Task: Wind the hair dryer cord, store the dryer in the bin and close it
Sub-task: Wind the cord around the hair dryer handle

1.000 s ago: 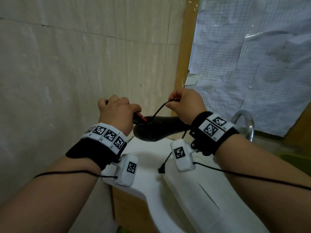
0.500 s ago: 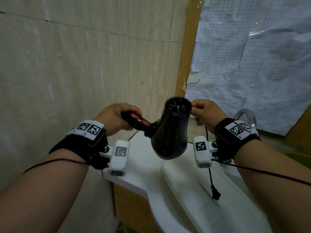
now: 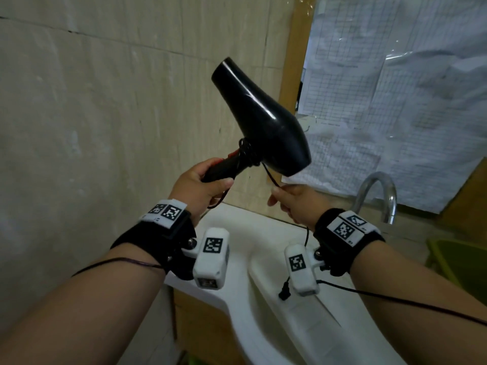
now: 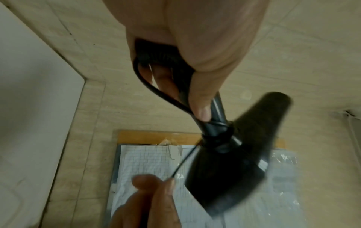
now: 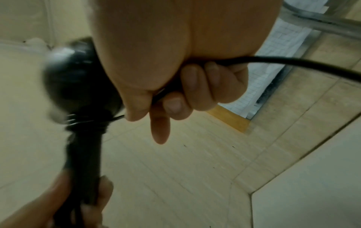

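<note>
A black hair dryer (image 3: 261, 119) is held up before the tiled wall, its nozzle pointing up and left. My left hand (image 3: 203, 185) grips its handle (image 3: 224, 169); in the left wrist view the left hand (image 4: 195, 50) is wrapped round the handle with a cord loop (image 4: 156, 91) beside the fingers. Several turns of the black cord (image 3: 247, 154) lie round the top of the handle. My right hand (image 3: 295, 204) pinches the cord just below the dryer, and the right wrist view shows the cord (image 5: 293, 64) running through the curled right hand (image 5: 185, 77). The plug (image 3: 284, 293) dangles under the right wrist. No bin lid is visible.
A white washbasin (image 3: 245, 259) lies below both hands, with a curved metal tap (image 3: 379, 196) at its right. A green container (image 3: 463, 259) sits at the right edge. Plastic-covered squared paper (image 3: 395, 88) hangs behind, beside a wooden frame (image 3: 292, 48).
The left hand has swung the dryer upward, so the nozzle now points up and left. The right hand has dropped below the dryer's body with the cord, and the plug hangs higher.
</note>
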`<action>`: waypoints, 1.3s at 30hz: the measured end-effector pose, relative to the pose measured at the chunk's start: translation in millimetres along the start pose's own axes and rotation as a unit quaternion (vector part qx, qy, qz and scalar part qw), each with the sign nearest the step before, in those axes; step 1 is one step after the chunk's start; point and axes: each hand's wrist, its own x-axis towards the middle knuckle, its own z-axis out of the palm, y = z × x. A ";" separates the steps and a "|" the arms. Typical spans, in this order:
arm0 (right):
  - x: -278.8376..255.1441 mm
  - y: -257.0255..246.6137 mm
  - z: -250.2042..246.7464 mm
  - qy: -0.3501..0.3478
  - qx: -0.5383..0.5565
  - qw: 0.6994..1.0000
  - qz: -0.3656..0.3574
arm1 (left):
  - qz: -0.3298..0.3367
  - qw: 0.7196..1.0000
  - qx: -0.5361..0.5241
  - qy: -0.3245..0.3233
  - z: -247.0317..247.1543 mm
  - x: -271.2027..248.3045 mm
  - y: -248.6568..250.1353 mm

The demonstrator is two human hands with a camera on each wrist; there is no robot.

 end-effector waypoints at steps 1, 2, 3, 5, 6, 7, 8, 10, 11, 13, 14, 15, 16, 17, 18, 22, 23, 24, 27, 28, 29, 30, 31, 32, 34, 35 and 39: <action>-1.0 -2.0 1.6 -0.005 -0.023 1.000 -0.020 | 0.002 1.000 0.020 0.020 1.9 1.9 -0.7; -2.3 -4.4 1.3 -0.014 -0.062 0.997 -0.034 | 0.004 0.998 0.054 0.041 3.5 4.2 -2.5; -3.2 -8.0 1.5 -0.025 -0.110 0.993 -0.040 | 0.008 0.994 0.091 0.061 4.5 5.8 -4.9; -4.0 -13.7 1.4 -0.041 -0.182 0.981 -0.057 | 0.014 0.982 0.169 0.083 4.1 7.1 -10.9; -4.4 -16.5 0.8 -0.049 -0.204 0.976 -0.063 | 0.017 0.972 0.217 0.086 3.0 7.2 -13.9; -5.2 -18.7 -0.3 -0.055 -0.220 0.972 -0.066 | 0.020 0.960 0.265 0.083 1.9 6.4 -15.5; -5.5 -19.8 -1.4 -0.060 -0.231 0.969 -0.065 | 0.021 0.948 0.307 0.075 0.9 5.6 -16.9; -5.3 -21.6 -4.7 -0.055 -0.244 0.966 -0.063 | 0.023 0.924 0.378 0.054 0.2 4.2 -18.2; -5.1 -22.3 -6.6 -0.052 -0.247 0.966 -0.065 | 0.025 0.911 0.409 0.046 0.2 3.3 -18.6; -4.7 -23.6 -9.7 -0.044 -0.261 0.962 -0.071 | 0.031 0.891 0.452 0.030 0.3 3.1 -21.9; -4.2 -23.8 -10.8 -0.039 -0.269 0.960 -0.071 | 0.032 0.884 0.466 0.020 0.3 3.7 -24.3; -3.7 -23.4 -11.7 -0.031 -0.276 0.958 -0.072 | 0.033 0.876 0.480 0.009 0.4 4.3 -26.3; -3.1 -22.9 -12.5 -0.023 -0.282 0.957 -0.070 | 0.039 0.865 0.500 0.001 0.4 5.5 -28.6; -2.8 -22.4 -13.5 -0.011 -0.286 0.955 -0.071 | 0.047 0.851 0.524 -0.003 0.3 6.3 -30.5; -2.4 -21.9 -14.6 0.001 -0.289 0.955 -0.071 | 0.055 0.834 0.549 -0.004 -0.2 7.3 -32.4; -1.8 -21.6 -22.8 0.035 -0.283 0.956 -0.074 | 0.054 0.777 0.627 -0.002 -3.4 8.8 -38.4; -0.9 -21.5 -25.6 0.040 -0.281 0.956 -0.075 | 0.053 0.765 0.641 -0.003 -4.2 8.9 -38.7; 0.4 -20.9 -28.8 0.046 -0.278 0.957 -0.075 | 0.055 0.754 0.655 -0.003 -5.0 8.7 -38.4; 4.3 -18.0 -36.8 0.072 -0.255 0.962 -0.072 | 0.073 0.725 0.685 -0.005 -7.3 7.6 -37.0; 5.8 -16.5 -38.7 0.080 -0.244 0.964 -0.073 | 0.079 0.718 0.691 -0.006 -8.1 7.1 -36.6; 7.2 -15.2 -40.4 0.087 -0.236 0.965 -0.076 | 0.085 0.714 0.695 -0.010 -8.6 6.8 -36.4; 8.3 -13.9 -41.8 0.094 -0.231 0.965 -0.079 | 0.089 0.713 0.696 -0.016 -9.0 6.6 -35.9; 9.4 -12.7 -43.0 0.101 -0.224 0.966 -0.080 | 0.092 0.712 0.696 -0.023 -9.2 6.3 -35.4; 10.4 -11.0 -43.8 0.108 -0.212 0.968 -0.079 | 0.092 0.713 0.694 -0.032 -9.3 6.0 -35.2; 12.5 -6.9 -45.4 0.120 -0.184 0.973 -0.075 | 0.094 0.721 0.685 -0.044 -10.6 6.6 -36.6; 13.5 -4.1 -45.9 0.125 -0.174 0.974 -0.072 | 0.095 0.728 0.678 -0.046 -12.4 7.6 -38.1; 16.2 10.1 -49.5 0.138 -0.150 0.978 -0.042 | 0.107 0.762 0.637 -0.052 -21.2 10.9 -40.2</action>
